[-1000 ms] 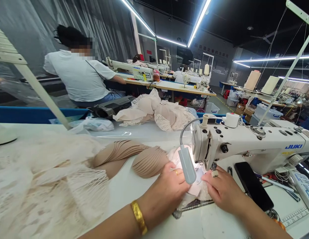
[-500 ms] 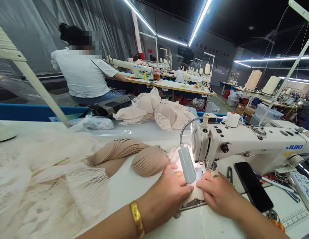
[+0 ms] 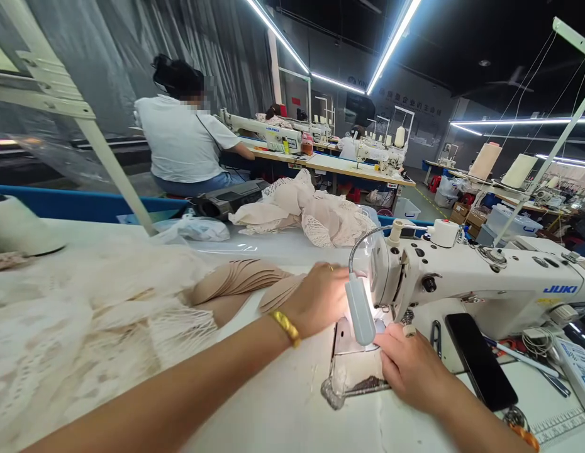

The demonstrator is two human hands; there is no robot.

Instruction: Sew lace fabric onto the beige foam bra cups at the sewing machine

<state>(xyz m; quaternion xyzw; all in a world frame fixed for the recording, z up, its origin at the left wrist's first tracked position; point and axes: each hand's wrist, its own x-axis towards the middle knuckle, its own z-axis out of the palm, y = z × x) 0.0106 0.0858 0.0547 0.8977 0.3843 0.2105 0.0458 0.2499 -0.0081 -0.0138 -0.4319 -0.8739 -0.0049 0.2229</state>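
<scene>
My left hand (image 3: 321, 299) is palm down just left of the machine's head. Its fingers are curled, and their tips pass behind the grey lamp (image 3: 360, 311), so what they hold is hidden. Close to the needle area, my right hand (image 3: 410, 362) has thumb and fingers drawn together at the edge of the bright work spot; anything between them is too small to make out. The white sewing machine (image 3: 467, 270) stands over the metal throat plate (image 3: 356, 368). Pleated beige cups (image 3: 236, 280) lie left of my left hand, one partly covered by it.
Cream lace (image 3: 108, 327) spreads over the table's left, with more lace pieces (image 3: 306, 207) behind. At right lie a black phone (image 3: 479, 358), a ruler (image 3: 561, 428) and small tools. A thread cone (image 3: 23, 223) stands far left. A person in white (image 3: 183, 138) sits ahead.
My left hand has moved up and away from me, off the front of the throat plate, baring its left corner. My right hand stays nearly in place. The view has shifted slightly left.
</scene>
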